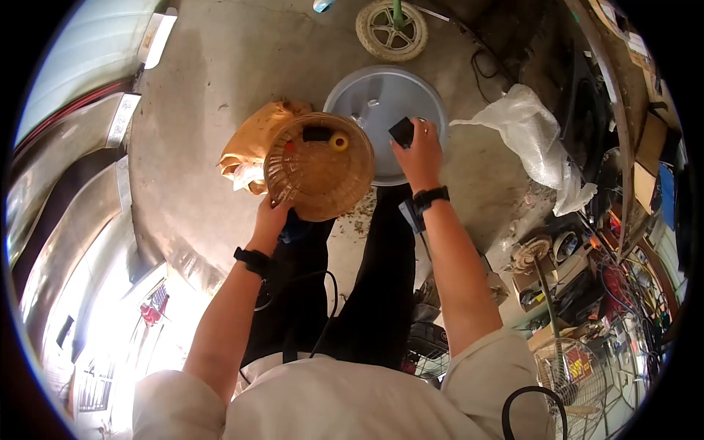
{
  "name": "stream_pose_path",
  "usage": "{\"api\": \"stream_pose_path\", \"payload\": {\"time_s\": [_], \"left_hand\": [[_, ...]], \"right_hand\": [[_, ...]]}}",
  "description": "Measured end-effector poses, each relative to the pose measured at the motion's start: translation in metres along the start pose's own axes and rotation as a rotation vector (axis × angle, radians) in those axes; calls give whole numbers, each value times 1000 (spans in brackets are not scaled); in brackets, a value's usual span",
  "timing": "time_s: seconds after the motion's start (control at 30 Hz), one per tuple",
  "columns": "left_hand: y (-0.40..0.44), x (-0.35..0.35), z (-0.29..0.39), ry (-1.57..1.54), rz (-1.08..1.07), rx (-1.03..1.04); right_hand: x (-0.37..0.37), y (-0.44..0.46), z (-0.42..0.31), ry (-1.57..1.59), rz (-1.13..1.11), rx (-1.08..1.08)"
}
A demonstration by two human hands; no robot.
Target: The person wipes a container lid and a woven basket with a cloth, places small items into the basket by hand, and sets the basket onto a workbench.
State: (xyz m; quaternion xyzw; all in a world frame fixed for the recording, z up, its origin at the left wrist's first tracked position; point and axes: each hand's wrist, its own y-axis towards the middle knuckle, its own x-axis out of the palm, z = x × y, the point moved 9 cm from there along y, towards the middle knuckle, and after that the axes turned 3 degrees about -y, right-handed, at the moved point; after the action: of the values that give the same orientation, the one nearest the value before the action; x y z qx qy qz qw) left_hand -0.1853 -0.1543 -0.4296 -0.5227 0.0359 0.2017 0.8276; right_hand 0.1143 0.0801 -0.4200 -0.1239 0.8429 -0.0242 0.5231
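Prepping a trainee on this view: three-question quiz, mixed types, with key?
1. What does the right hand hold?
2. Relative to the basin, the wheel is: A) inside it; B) past its far rim; C) under it.
3. True or false: the left hand grips the basket.

Key: 1. A black block. 2. B. 3. True.
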Motion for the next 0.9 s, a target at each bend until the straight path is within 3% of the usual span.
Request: {"api": "stream_pose_path", "payload": {"time_s": [0.2, 0.3, 0.37, 0.43, 0.53, 0.63, 0.9], "left_hand": [[-4, -17, 14, 27, 38, -17], [0, -17, 14, 108, 19, -36], [-4, -7, 26, 95, -16, -13], [-8, 2, 25, 116, -45, -26], [-3, 10, 14, 162, -64, -27], [-2, 12, 4, 139, -54, 8], [-4, 23, 1, 231, -73, -35]], "right_hand": [[50, 2, 28, -158, -151, 82], [5, 6, -17, -34, 155, -55], [-8, 0, -75, 151, 14, -292], [12, -19, -111, 147, -181, -392], [33, -28, -130, -235, -261, -419], [63, -38, -125, -350, -285, -351], [84, -44, -97, -82, -255, -98]]}}
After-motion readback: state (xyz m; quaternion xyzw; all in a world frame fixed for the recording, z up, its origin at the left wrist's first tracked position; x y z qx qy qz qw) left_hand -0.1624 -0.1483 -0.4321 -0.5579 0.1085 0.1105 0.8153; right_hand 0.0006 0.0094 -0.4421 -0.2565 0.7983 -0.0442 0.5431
